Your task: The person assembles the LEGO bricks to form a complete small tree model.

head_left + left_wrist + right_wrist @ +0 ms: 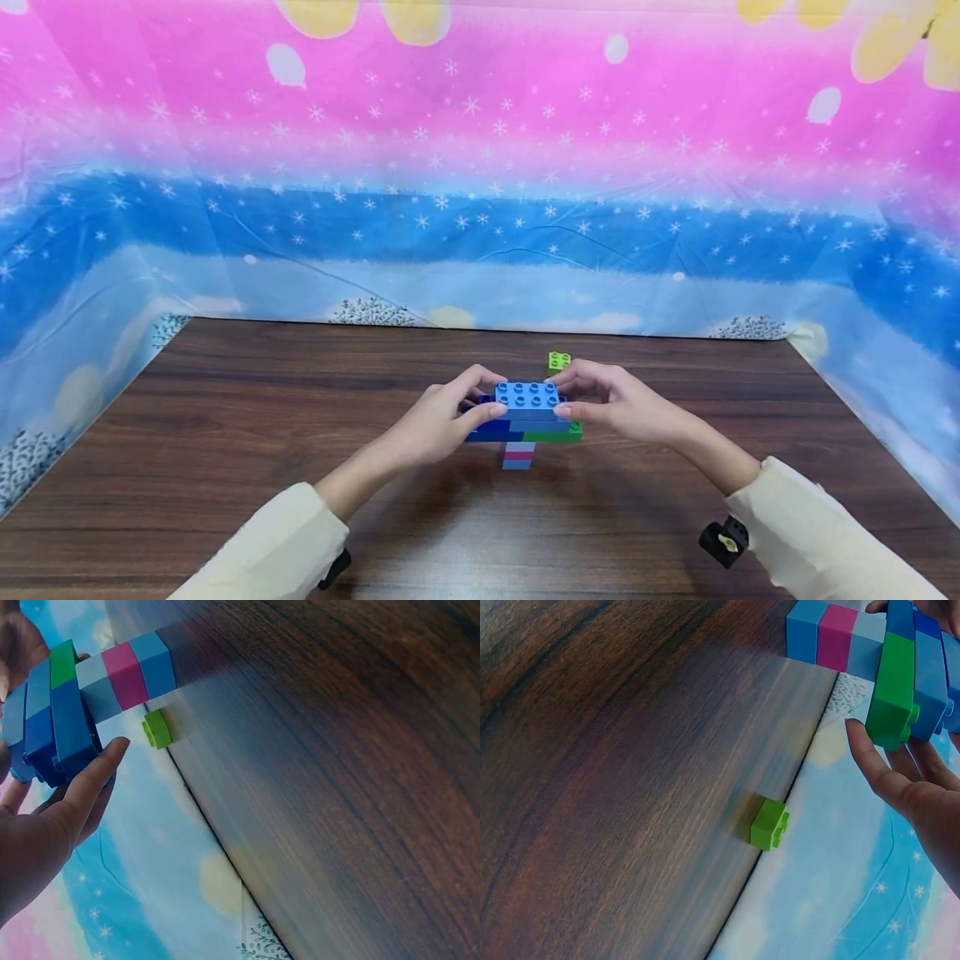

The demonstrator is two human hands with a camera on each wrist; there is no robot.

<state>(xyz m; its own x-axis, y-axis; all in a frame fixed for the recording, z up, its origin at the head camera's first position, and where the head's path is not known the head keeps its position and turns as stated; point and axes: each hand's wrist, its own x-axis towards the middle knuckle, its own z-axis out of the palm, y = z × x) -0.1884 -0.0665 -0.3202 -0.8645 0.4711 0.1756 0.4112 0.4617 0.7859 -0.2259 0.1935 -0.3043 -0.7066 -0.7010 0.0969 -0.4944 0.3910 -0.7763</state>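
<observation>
A block tower [522, 425] is standing near the middle of the dark wooden desk [225, 433], and both hands are working at its top. It is rising on a narrow stem of 3 small blocks, light blue at the base, pink above it and pale blue above that. A wider layer of dark blue and green bricks is sitting across the stem, with a light blue studded brick [528, 395] lying on top.

The left hand [442, 421] is curling its fingers round the left end of the top layers, the thumb pressing against the dark blue bricks in the left wrist view. The right hand [618, 404] is pinching the right end of the light blue studded brick, its thumb at the near edge and its fingers reaching over the far edge. In the right wrist view its fingertips are lying just beside the green brick.

A small lime green block [558, 360] is lying alone on the desk behind the tower, near its far edge and apart from both hands. A pink and blue printed cloth [480, 167] is hanging round the desk on 3 sides.
</observation>
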